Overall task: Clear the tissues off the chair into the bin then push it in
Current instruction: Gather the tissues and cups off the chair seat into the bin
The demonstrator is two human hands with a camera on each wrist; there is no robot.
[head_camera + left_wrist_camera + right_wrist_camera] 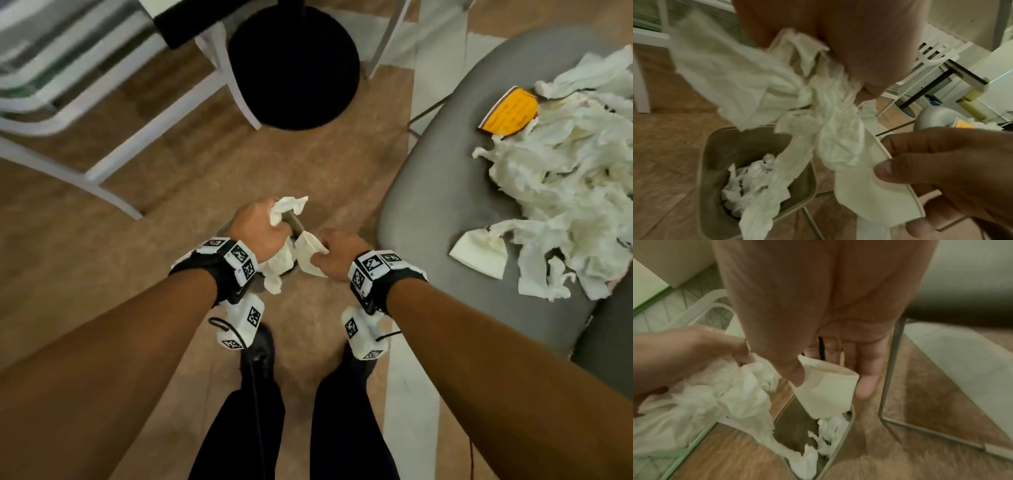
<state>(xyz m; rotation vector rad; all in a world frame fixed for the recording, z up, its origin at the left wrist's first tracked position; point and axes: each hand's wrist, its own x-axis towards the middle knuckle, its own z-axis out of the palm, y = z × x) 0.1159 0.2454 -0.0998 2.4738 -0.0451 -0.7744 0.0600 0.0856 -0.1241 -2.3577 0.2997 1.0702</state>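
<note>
Brown floor (144,260); grey chair (455,192) right, tissues (565,192) heaped on it. Left hand (260,233) clenches a tissue wad (760,84), right hand (339,253) pinches a folded napkin (826,389), both over the bin (702,178).

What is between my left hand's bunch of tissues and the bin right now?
Nothing solid: the bunch of tissues gripped by the left hand hangs over the open bin, its trailing strip dangling toward the mouth, shown in the left wrist view.

A bunch of crumpled tissues (760,84) is gripped by the left hand (838,35) above the open bin (705,162); a folded paper piece (869,191) is pinched by the right hand (951,170).
</note>
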